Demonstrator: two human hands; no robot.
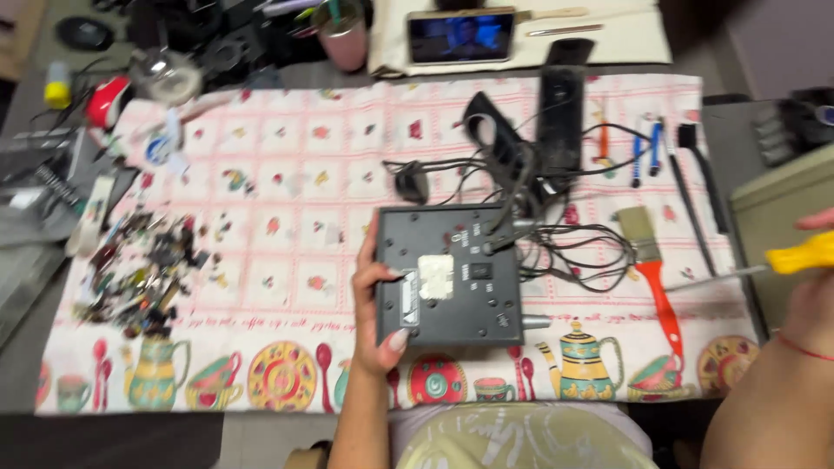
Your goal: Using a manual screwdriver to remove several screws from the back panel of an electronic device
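A dark grey electronic box [452, 274] lies bottom-up on a patterned tablecloth [295, 174], a pale label stuck near its middle. My left hand [375, 304] grips its left edge, thumb on top. Tangled black cables [573, 247] run from its right side to black adapters [560, 117] further back. At the right edge my right hand [812, 295] holds a screwdriver with a yellow handle [799, 254], its metal shaft pointing left towards the box but apart from it.
A red-handled paintbrush [651, 260] lies right of the box. Pens and a black brush [686, 174] lie at the back right. Several small loose parts [143, 269] are heaped at left. A phone [460, 36], a pink cup [343, 39] and a beige box [782, 217] stand around.
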